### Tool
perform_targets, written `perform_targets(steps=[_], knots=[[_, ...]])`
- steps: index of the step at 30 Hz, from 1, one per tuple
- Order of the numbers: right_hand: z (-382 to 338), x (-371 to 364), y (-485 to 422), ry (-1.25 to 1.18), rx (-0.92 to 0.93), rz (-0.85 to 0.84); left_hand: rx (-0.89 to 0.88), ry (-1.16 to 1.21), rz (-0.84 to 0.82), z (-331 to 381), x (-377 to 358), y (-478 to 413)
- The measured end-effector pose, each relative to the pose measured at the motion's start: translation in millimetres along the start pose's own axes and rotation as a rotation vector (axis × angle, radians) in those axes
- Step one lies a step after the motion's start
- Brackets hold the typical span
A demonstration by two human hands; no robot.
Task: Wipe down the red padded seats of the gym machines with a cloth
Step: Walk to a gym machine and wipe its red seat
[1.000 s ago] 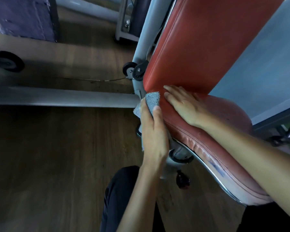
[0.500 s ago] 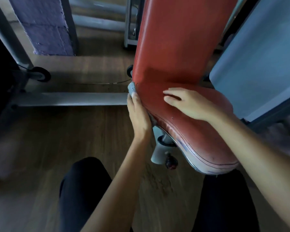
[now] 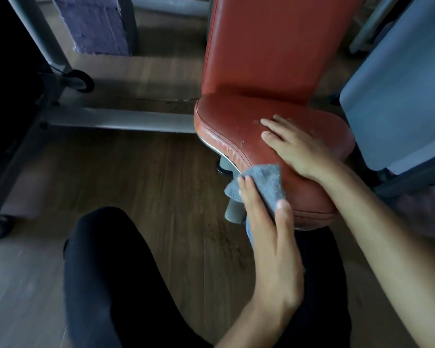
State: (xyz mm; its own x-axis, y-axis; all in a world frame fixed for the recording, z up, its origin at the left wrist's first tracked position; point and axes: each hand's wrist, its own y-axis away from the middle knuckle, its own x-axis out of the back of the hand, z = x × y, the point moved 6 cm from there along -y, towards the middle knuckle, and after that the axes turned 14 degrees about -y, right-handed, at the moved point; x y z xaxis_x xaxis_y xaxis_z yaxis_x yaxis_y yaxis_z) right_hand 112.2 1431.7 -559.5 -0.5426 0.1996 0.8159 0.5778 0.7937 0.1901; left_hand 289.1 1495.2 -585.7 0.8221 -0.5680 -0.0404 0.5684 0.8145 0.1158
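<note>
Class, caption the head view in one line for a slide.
Left hand presses a grey cloth against the edge of a red padded seat while the right hand rests flat on top.

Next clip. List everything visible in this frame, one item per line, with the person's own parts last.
seat pad: one, red, centre
backrest: one, red, upright behind seat pad
cloth: one, grey-blue, on seat pad's near-left edge
seat support: one, grey, under seat pad
frame beam: one, grey, on floor, left
wheel: one, black, far left
block: one, purple, top left
panel: one, blue-grey, right
floor: one, brown wood, throughout
legs: two, black trousers, bottom
left hand: one, presses cloth against seat pad's edge
right hand: one, flat on seat pad's top
</note>
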Motion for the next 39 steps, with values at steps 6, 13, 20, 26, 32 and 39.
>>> perform_targets(steps=[6,13,20,26,32,39], knots=[[-4,-1,-2,0.009,0.011,0.005,0.102,-0.060,-0.038,2,2,-5],[-1,1,8,0.012,0.015,0.006,0.116,-0.013,-0.077,6,3,26],[-5,-2,-1,0.022,-0.009,-0.014,0.149,-0.004,-0.059,5,11,-21],[-3,-2,1,0.045,-0.018,-0.013,0.099,-0.012,-0.080,3,5,14],[-4,-2,-1,0.031,-0.018,-0.018,0.101,-0.025,-0.069,10,7,-9],[-4,-3,-4,0.024,-0.025,-0.009,0.101,-0.038,-0.073,4,7,-14]])
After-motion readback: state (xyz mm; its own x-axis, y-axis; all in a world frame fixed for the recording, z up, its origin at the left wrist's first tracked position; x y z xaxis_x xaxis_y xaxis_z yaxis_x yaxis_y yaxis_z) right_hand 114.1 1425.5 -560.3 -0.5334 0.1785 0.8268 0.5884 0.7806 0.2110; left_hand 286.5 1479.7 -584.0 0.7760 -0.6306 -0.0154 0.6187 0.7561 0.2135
